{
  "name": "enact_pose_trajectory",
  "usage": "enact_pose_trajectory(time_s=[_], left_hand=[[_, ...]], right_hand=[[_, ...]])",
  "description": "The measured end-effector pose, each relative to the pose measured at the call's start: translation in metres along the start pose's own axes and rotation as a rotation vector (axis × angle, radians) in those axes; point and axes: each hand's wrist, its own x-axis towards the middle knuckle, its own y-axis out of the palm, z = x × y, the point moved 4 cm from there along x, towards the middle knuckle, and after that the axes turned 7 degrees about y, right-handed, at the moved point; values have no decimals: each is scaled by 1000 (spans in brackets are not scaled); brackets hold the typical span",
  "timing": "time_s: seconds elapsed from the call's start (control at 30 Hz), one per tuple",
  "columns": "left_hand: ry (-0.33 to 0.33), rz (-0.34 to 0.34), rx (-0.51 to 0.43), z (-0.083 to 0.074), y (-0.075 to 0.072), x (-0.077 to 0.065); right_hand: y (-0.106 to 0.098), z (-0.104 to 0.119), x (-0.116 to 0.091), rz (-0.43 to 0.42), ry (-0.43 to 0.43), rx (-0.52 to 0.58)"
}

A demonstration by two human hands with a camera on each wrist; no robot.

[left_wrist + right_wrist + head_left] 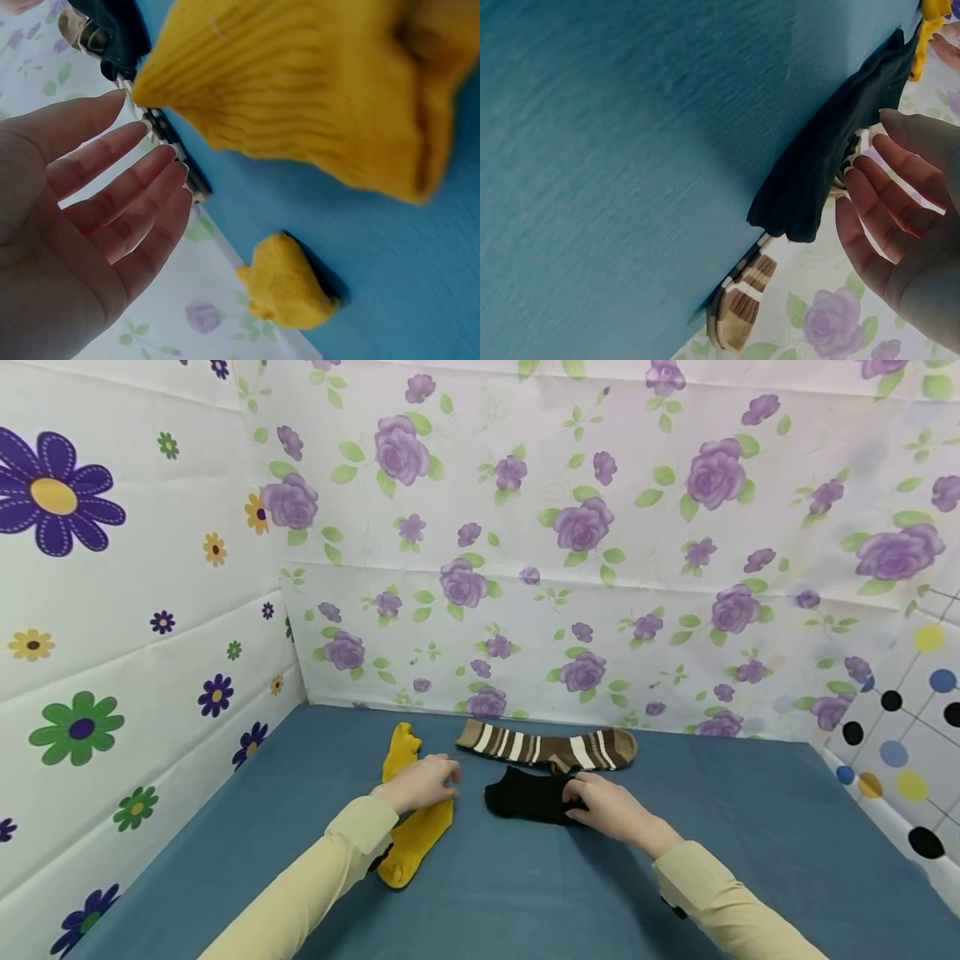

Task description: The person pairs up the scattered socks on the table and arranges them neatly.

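My left hand point(422, 783) hovers over yellow socks, its fingers loosely bent and apart, holding nothing. One yellow piece point(402, 743) shows beyond this hand and another yellow part point(417, 843) on the near side; the hand hides the middle. In the left wrist view, a ribbed yellow cuff point(315, 90) looms beside the left fingertips. My right hand point(609, 803) is over the right end of a black sock point(525, 795), fingers relaxed and slightly curved. The right wrist view shows the black sock point(832, 150) close by these fingers, with nothing gripped.
A brown and white striped sock point(551, 747) lies behind the black one, along the back of the blue table point(495, 893). A floral sheet point(525, 568) rises behind the table, a flowered one point(135, 610) at left, and a dotted one point(907, 735) at right.
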Motion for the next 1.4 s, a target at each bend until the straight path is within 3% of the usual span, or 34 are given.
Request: enact_pose_trajectory(time_s=[0.63, 1.4], left_hand=[[-71, 17, -41, 26, -7, -33], [-148, 41, -58, 30, -12, -65]], right_hand=[[4, 18, 14, -9, -57, 41], [12, 47, 39, 39, -42, 59]])
